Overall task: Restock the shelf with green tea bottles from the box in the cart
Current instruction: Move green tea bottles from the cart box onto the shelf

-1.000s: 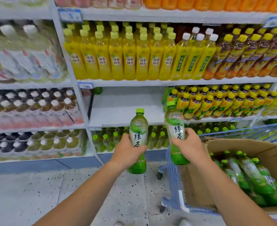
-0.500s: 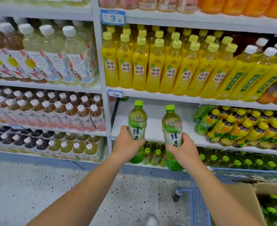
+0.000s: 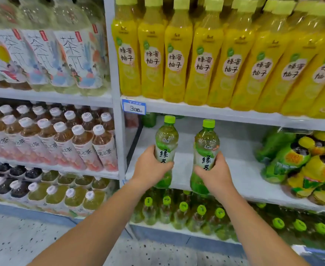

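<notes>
Both green tea bottles have come up from the cart to the empty white shelf (image 3: 234, 166): left hand (image 3: 150, 167) wraps the left green tea bottle (image 3: 166, 143), right hand (image 3: 213, 173) wraps the right green tea bottle (image 3: 206, 146), ready for placing.

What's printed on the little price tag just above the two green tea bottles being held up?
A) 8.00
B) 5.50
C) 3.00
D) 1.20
C: the blue-edged price tag on the shelf edge above the left hand's bottle reads 3.00.
</notes>
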Action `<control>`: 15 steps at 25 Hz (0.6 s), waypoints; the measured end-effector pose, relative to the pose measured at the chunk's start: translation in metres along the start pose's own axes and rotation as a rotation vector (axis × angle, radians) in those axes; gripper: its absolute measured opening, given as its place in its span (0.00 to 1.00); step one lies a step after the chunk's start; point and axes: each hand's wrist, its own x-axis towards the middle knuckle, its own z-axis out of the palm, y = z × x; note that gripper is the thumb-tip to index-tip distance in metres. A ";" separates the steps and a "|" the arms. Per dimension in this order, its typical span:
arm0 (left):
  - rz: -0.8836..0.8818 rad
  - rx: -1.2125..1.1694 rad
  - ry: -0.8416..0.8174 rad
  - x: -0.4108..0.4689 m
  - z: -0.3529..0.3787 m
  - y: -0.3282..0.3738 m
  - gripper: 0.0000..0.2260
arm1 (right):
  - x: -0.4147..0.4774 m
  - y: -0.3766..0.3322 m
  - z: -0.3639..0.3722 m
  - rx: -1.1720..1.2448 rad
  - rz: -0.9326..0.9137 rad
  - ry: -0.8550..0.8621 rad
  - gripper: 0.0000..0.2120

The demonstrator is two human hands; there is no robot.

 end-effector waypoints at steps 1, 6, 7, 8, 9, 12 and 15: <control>0.022 -0.005 -0.004 0.011 0.007 -0.008 0.19 | 0.011 0.010 0.007 0.009 -0.019 0.015 0.25; 0.141 -0.060 0.066 0.055 0.035 -0.041 0.19 | 0.056 0.045 0.034 0.033 -0.147 0.059 0.25; 0.169 -0.080 0.080 0.062 0.039 -0.046 0.19 | 0.063 0.050 0.038 0.043 -0.170 0.066 0.25; 0.201 -0.108 0.090 0.069 0.042 -0.050 0.18 | 0.069 0.054 0.041 0.052 -0.193 0.079 0.24; 0.231 -0.136 0.097 0.074 0.044 -0.053 0.18 | 0.074 0.058 0.045 0.061 -0.215 0.091 0.23; 0.313 -0.168 0.119 0.086 0.049 -0.059 0.18 | 0.085 0.065 0.052 0.077 -0.288 0.110 0.23; 0.366 -0.195 0.118 0.091 0.055 -0.067 0.20 | 0.088 0.072 0.053 0.075 -0.340 0.085 0.23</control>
